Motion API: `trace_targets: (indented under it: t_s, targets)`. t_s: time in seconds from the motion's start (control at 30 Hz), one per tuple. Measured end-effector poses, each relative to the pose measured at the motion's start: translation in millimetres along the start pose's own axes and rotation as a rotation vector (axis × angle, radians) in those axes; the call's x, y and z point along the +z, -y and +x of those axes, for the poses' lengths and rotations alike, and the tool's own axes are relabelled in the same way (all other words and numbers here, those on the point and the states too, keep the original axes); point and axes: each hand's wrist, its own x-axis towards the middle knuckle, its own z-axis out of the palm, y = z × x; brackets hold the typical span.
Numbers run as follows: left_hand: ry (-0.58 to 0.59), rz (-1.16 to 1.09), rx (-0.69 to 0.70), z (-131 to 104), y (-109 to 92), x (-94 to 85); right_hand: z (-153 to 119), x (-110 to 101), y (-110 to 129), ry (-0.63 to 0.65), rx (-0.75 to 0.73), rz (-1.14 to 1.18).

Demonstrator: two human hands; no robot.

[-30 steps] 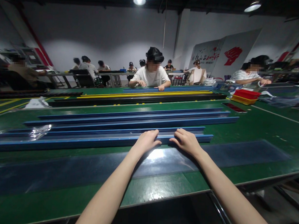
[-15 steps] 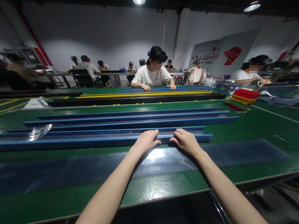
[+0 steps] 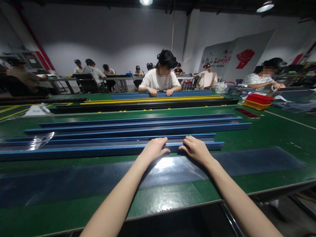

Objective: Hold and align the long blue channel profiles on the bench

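A long blue plastic channel (image 3: 94, 152) lies across the table in front of me, running off to the left. My left hand (image 3: 155, 147) is closed over its near wall, with the thumb on my side and the fingers curled over the top. Just to the right, my right hand (image 3: 195, 147) grips the same wall in the same way, a short gap from the left. A flat, clear plastic strip (image 3: 93, 178) lies on the table under my forearms. Behind the held piece rest more blue channels (image 3: 173, 126), side by side.
Crumpled clear film (image 3: 41, 141) lies over the channels at left. Beyond are black and yellow rails (image 3: 158, 99). Red and yellow bins (image 3: 258, 101) and a phone (image 3: 246, 113) sit at right on the green table (image 3: 289, 133). A co-worker (image 3: 162, 77) faces me, hands on a blue rail.
My hands and the blue channel stay in place. Across the table, the co-worker's hands have come closer together, and the blue rail there has shifted left.
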Motion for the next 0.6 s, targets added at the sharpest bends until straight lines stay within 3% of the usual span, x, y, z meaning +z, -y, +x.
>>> trace_targets:
  t_s: [0.6]
  targets:
    - [0.01,0.123,0.003,-4.3,-6.4,-2.3,1.0,-4.1,-3.9,0.014,-0.005,-0.004]
